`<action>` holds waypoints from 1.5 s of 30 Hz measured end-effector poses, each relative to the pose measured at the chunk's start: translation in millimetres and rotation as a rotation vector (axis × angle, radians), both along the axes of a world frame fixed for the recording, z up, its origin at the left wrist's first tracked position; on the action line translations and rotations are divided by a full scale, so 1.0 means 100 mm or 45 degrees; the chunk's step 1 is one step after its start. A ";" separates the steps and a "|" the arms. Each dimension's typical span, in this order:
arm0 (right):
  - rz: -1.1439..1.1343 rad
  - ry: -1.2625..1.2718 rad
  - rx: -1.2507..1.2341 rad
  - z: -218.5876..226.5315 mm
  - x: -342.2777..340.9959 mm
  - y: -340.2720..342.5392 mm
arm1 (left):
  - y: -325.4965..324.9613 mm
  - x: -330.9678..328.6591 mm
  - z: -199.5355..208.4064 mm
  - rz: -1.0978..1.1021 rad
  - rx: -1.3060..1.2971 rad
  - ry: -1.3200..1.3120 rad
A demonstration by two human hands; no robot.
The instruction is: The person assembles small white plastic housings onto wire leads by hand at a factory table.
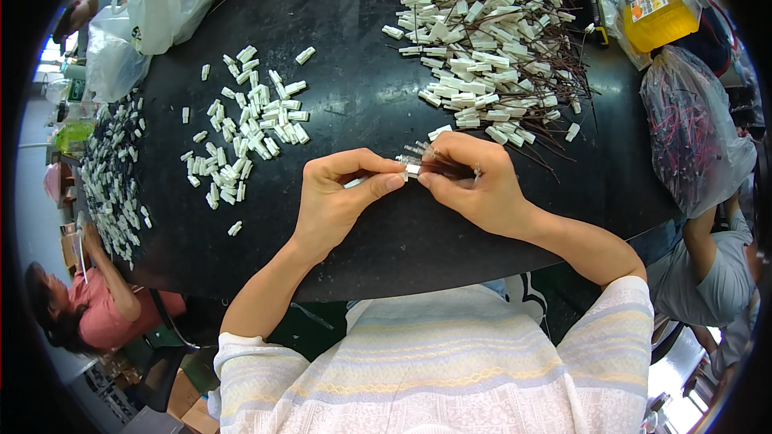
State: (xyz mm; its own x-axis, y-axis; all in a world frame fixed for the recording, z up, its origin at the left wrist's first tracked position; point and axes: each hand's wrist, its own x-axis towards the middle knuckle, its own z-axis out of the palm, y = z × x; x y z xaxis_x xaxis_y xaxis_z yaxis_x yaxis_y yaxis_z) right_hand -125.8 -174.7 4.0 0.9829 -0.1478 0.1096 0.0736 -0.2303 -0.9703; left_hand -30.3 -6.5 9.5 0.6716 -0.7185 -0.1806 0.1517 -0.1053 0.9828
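Near the table's front edge my two hands meet over a small white plastic connector [412, 169]. My left hand [338, 193] pinches its left end between thumb and forefinger. My right hand [486, 181] is closed at its other end, its fingers curled around small clear, metallic-looking pieces [418, 148] that stick out above the connector. These pieces are partly blurred and hidden by the fingers, so their kind cannot be told. Left of my hands lies a loose group of white connectors [261, 116]. Beyond my right hand a large heap of white connectors with brown wires [482, 48] is piled up.
More small parts [112, 173] cover the table's left end, where a person in pink [121, 305] sits. Plastic bags [165, 4] stand at the far left. On the right are a yellow bottle [663, 16], a box cutter [596, 14], a bag of red wires [691, 128] and another person [708, 273].
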 end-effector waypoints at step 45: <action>-0.082 0.127 0.071 -0.03 0.03 -0.05 | 0.06 0.19 -0.04 -0.243 -0.338 0.885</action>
State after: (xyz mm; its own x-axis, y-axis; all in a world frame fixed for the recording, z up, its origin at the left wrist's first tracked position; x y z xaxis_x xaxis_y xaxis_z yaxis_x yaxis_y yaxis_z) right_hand -122.6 -180.2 1.0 0.9768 -0.2140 0.0017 -0.0370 -0.1769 -0.9835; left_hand -11.2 -0.2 5.9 0.3264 -0.8890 -0.3212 0.7469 0.0344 0.6640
